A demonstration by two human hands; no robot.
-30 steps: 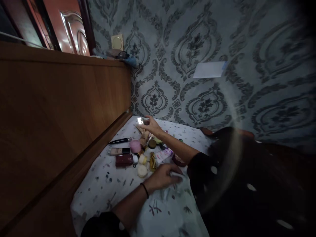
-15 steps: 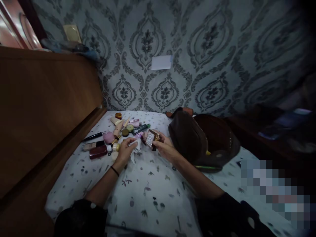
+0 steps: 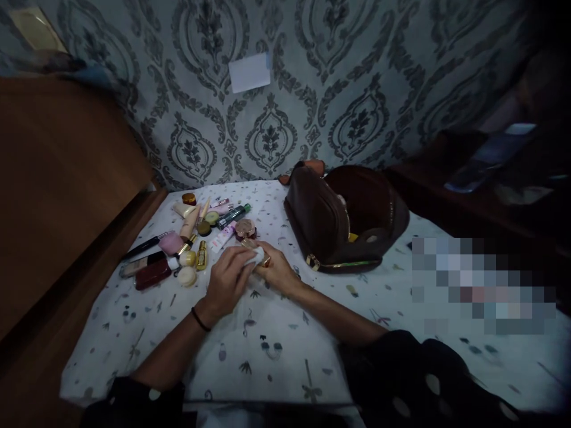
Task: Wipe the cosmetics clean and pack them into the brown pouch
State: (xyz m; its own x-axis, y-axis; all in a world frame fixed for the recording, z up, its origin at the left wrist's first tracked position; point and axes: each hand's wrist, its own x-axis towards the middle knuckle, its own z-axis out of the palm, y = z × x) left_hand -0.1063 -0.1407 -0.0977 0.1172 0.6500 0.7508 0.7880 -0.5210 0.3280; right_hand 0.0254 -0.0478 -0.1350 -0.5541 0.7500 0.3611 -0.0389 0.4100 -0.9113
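Note:
My left hand (image 3: 229,278), with a black band at its wrist, presses a white cloth (image 3: 256,257) against a small compact (image 3: 266,260). The compact is gripped in my right hand (image 3: 280,270) and mostly covered by fingers. Just beyond my hands lie a round compact (image 3: 245,228) and a pink and white tube (image 3: 223,236). To the left, several cosmetics lie close together, among them a small gold bottle (image 3: 201,255), a white round jar (image 3: 187,276) and a dark red bottle (image 3: 153,274).
An open brown bag (image 3: 316,217) stands right of my hands. A wooden panel (image 3: 66,178) borders the left side. Behind is a patterned wall with a white card (image 3: 250,72). The white printed cloth (image 3: 276,380) covers the surface. A blurred patch is at the right.
My left hand and the cloth have come together with the compact in my right hand. The compact's glittery face is now hidden. The camera view has shifted, so the scene sits further left and higher.

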